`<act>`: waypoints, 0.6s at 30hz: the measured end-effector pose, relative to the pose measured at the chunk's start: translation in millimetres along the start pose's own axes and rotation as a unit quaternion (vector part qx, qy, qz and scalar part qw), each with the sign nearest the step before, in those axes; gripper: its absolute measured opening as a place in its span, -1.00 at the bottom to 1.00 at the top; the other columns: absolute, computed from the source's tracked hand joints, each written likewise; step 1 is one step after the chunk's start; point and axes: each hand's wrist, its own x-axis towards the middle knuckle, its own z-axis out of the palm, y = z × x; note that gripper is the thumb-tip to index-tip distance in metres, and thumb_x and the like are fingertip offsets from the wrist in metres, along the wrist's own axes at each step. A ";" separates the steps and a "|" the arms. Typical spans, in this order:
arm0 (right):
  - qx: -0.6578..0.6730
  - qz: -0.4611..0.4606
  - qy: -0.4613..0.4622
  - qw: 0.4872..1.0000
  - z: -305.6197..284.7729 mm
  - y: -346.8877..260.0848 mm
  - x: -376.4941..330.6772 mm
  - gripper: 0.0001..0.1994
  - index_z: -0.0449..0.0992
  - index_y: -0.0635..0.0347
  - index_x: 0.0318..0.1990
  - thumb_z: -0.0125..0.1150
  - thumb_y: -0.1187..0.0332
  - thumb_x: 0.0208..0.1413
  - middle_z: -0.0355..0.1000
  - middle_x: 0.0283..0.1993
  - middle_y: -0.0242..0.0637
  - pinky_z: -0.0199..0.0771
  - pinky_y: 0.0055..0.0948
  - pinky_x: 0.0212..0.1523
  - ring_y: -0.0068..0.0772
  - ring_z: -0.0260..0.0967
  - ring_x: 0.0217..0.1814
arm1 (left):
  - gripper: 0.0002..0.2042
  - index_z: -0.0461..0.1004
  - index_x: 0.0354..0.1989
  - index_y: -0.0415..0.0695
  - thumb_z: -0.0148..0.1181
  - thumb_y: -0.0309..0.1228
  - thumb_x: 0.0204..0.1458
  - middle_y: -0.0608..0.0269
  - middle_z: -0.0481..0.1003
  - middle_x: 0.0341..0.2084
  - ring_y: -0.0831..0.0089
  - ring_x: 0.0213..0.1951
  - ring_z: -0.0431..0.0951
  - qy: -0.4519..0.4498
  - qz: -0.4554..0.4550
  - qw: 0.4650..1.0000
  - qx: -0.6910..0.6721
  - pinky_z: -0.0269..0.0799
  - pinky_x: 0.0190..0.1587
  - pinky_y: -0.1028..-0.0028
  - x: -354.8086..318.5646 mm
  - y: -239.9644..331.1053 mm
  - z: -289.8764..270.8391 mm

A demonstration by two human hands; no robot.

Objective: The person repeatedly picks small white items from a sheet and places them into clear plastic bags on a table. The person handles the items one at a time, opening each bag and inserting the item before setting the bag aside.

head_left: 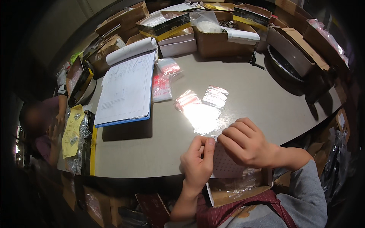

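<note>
My left hand [197, 161] is closed, its thumb and fingers pinched at the upper left edge of a pale sheet with rows of small marks [225, 164]. Over the same sheet's top curls my right hand [245, 143]; the knuckles hide whatever lies between its fingertips. Just beyond both hands, shiny clear zip bags [201, 117] are spread in two fanned stacks on the table. Below the sheet sits an open cardboard box [228, 195], close to my apron, with clear plastic and several small pale pieces inside.
A blue clipboard with papers [123, 89] lies on the left, beside more red-marked bags [162, 88]. Cardboard boxes [213, 43] line the table's far edge. A black-and-yellow box of small bagged parts [85, 148] stands at the left edge, near another person [47, 129].
</note>
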 end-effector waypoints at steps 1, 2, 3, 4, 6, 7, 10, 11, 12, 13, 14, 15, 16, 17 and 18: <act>-0.005 -0.014 -0.007 1.000 -0.5 0.2 -0.5 -0.66 0.56 0.38 -0.12 0.37 0.51 -0.13 0.50 -0.19 -0.11 0.54 -0.21 -0.06 -0.12 0.49 -0.18 | -0.79 0.54 -0.29 -0.22 0.19 -0.35 0.38 0.25 0.51 -0.68 0.64 -0.60 0.37 0.000 -0.002 1.000 -0.005 0.32 -0.49 0.45 0.0 -0.3 -0.3; 0.023 -0.022 -0.006 0.999 -0.5 1.5 -0.2 -0.68 0.56 0.38 -0.13 0.36 0.54 -0.13 0.49 -0.20 -0.11 0.53 -0.20 -0.08 -0.11 0.48 -0.20 | -0.79 0.53 -0.28 -0.22 0.19 -0.35 0.38 0.25 0.51 -0.68 0.64 -0.60 0.38 0.002 -0.008 1.000 -0.002 0.32 -0.49 0.45 -0.4 -1.6 -0.8; 0.051 -0.029 -0.005 0.998 -0.8 4.8 0.7 -0.69 0.55 0.37 -0.15 0.34 0.56 -0.13 0.48 -0.22 -0.10 0.52 -0.19 -0.10 -0.10 0.47 -0.21 | -0.79 0.53 -0.28 -0.22 0.19 -0.35 0.38 0.25 0.51 -0.68 0.63 -0.60 0.38 0.003 -0.012 1.000 0.002 0.32 -0.48 0.45 0.0 -2.6 -1.2; 0.078 -0.035 -0.003 0.996 -0.9 9.2 2.1 -0.71 0.54 0.37 -0.16 0.33 0.59 -0.13 0.47 -0.23 -0.10 0.51 -0.19 -0.12 -0.09 0.46 -0.23 | -0.79 0.53 -0.28 -0.22 0.19 -0.35 0.38 0.25 0.52 -0.68 0.63 -0.60 0.38 0.003 -0.016 1.000 0.005 0.33 -0.48 0.45 0.4 -3.8 -1.4; 0.107 0.032 0.023 0.993 4.1 35.0 9.4 -0.58 0.47 0.28 -0.10 0.25 0.57 -0.27 0.43 -0.16 -0.07 0.51 -0.10 -0.08 0.03 0.43 -0.14 | -0.80 0.53 -0.27 -0.22 0.18 -0.36 0.38 0.24 0.52 -0.68 0.61 -0.60 0.41 -0.003 -0.019 1.000 0.009 0.34 -0.48 0.45 0.8 -7.4 -1.6; 0.156 0.115 -0.039 0.980 -0.7 46.2 21.9 -0.56 0.42 0.25 -0.08 0.23 0.64 -0.25 0.40 -0.12 -0.04 0.50 -0.10 -0.09 0.12 0.41 -0.12 | -0.80 0.53 -0.26 -0.22 0.18 -0.36 0.38 0.24 0.52 -0.68 0.61 -0.60 0.43 -0.001 -0.022 1.000 0.016 0.35 -0.48 0.45 -0.8 -9.8 -4.9; 0.248 0.207 -0.088 0.942 19.9 92.2 24.5 -0.67 0.40 0.29 -0.06 0.25 0.61 -0.03 0.41 -0.08 -0.03 0.50 -0.17 -0.05 0.15 0.42 -0.03 | -0.81 0.52 -0.26 -0.22 0.18 -0.37 0.38 0.24 0.53 -0.66 0.56 -0.60 0.48 0.005 0.007 1.000 -0.010 0.36 -0.48 0.45 -0.2 -11.2 -0.6; 0.242 0.196 -0.096 0.945 26.9 96.3 15.7 -0.72 0.42 0.29 -0.05 0.23 0.61 0.07 0.43 -0.09 -0.03 0.49 -0.19 -0.02 0.10 0.44 -0.04 | -0.82 0.52 -0.26 -0.22 0.19 -0.38 0.37 0.23 0.53 -0.66 0.55 -0.60 0.48 0.004 0.012 1.000 -0.010 0.37 -0.47 0.45 0.0 -9.9 0.3; 0.243 0.179 -0.107 0.947 37.1 100.1 6.3 -0.78 0.43 0.30 -0.04 0.20 0.60 0.16 0.46 -0.11 -0.04 0.48 -0.20 0.00 0.04 0.46 -0.05 | -0.83 0.52 -0.26 -0.22 0.19 -0.39 0.37 0.23 0.53 -0.65 0.55 -0.60 0.49 0.010 0.015 1.000 -0.007 0.37 -0.47 0.45 -1.5 -9.7 -1.6; 0.242 0.164 -0.120 0.949 39.6 103.5 -2.7 -0.83 0.44 0.31 -0.03 0.18 0.60 0.26 0.48 -0.12 -0.05 0.48 -0.22 0.03 -0.02 0.48 -0.07 | -0.84 0.52 -0.26 -0.22 0.20 -0.40 0.36 0.23 0.54 -0.65 0.54 -0.60 0.49 0.016 0.016 1.000 -0.005 0.37 -0.47 0.45 -3.2 -9.8 -2.3; 0.297 0.157 -0.127 0.933 31.8 108.0 -12.4 -0.81 0.45 0.30 -0.04 0.23 0.56 0.21 0.49 -0.10 -0.07 0.48 -0.22 0.04 -0.03 0.49 -0.05 | -0.85 0.53 -0.25 -0.22 0.21 -0.41 0.35 0.22 0.55 -0.64 0.52 -0.59 0.51 0.011 0.019 1.000 0.004 0.39 -0.46 0.44 -4.2 -9.2 -3.2; 0.350 0.152 -0.136 0.914 18.0 113.6 -26.0 -0.78 0.46 0.29 -0.05 0.28 0.51 0.16 0.50 -0.07 -0.10 0.49 -0.22 0.04 -0.04 0.50 -0.04 | -0.86 0.54 -0.24 -0.22 0.22 -0.42 0.35 0.22 0.55 -0.63 0.49 -0.59 0.53 0.006 0.019 1.000 0.010 0.41 -0.45 0.44 -6.0 -8.0 -3.3; 0.368 0.179 -0.152 0.900 9.5 114.1 -34.8 -0.80 0.48 0.29 -0.09 0.31 0.45 0.18 0.53 -0.08 -0.13 0.49 -0.22 0.08 -0.09 0.52 0.01 | -0.87 0.55 -0.23 -0.22 0.23 -0.43 0.34 0.21 0.56 -0.61 0.47 -0.58 0.54 0.004 0.019 1.000 0.018 0.42 -0.44 0.44 -7.5 -7.5 -4.2; 0.386 0.207 -0.167 0.884 1.8 114.0 -43.9 -0.80 0.51 0.28 -0.13 0.34 0.40 0.19 0.55 -0.09 -0.16 0.49 -0.21 0.11 -0.13 0.53 0.05 | -0.89 0.56 -0.23 -0.23 0.24 -0.44 0.32 0.18 0.59 -0.55 0.42 -0.53 0.58 -0.011 0.039 0.999 0.033 0.46 -0.40 0.43 -8.4 -7.1 -5.4; 0.424 0.224 -0.155 0.864 -3.7 115.2 -56.3 -0.81 0.51 0.29 -0.14 0.34 0.38 0.21 0.56 -0.11 -0.17 0.48 -0.23 0.12 -0.15 0.53 0.07 | -0.90 0.56 -0.22 -0.23 0.26 -0.45 0.30 0.15 0.62 -0.49 0.36 -0.48 0.62 -0.029 0.061 0.997 0.047 0.49 -0.37 0.42 -8.5 -6.0 -5.2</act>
